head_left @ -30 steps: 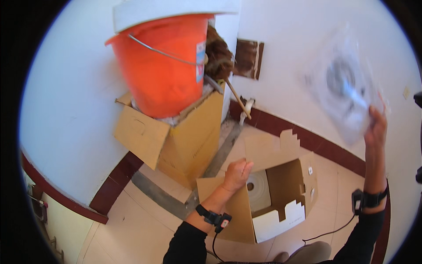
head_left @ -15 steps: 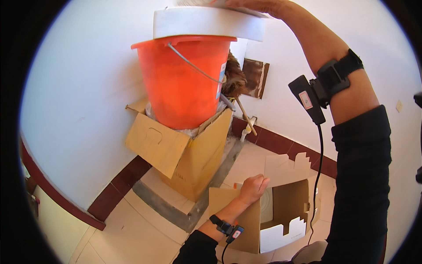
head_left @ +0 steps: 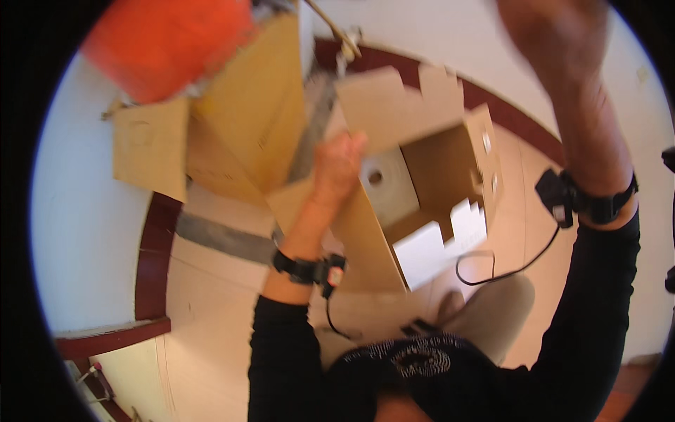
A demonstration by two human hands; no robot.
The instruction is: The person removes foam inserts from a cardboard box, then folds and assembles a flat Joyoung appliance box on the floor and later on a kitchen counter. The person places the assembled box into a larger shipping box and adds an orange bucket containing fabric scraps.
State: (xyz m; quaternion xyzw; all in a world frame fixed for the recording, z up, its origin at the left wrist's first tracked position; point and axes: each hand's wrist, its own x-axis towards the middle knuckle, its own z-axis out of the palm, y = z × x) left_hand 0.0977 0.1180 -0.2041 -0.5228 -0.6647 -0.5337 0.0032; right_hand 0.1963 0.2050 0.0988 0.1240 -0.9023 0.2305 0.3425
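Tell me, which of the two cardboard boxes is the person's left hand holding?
The open box on the floor with white foam inside; left hand grips its edge. The other box carries the orange bucket.

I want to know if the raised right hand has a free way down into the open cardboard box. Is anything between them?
Nothing visible lies between the right hand, raised and blurred at the top, and the open cardboard box. The left hand only holds the box's near edge, and white foam sits inside at its bottom.

Black long sleeves, pushed up on both forearms. Black wrist strap w/ small device on left wrist (head_left: pixel 309 269), black cable hanging off it. Same strap + box on right wrist (head_left: pixel 587 200), cable looping down. Beige trousers (head_left: pixel 492 316).
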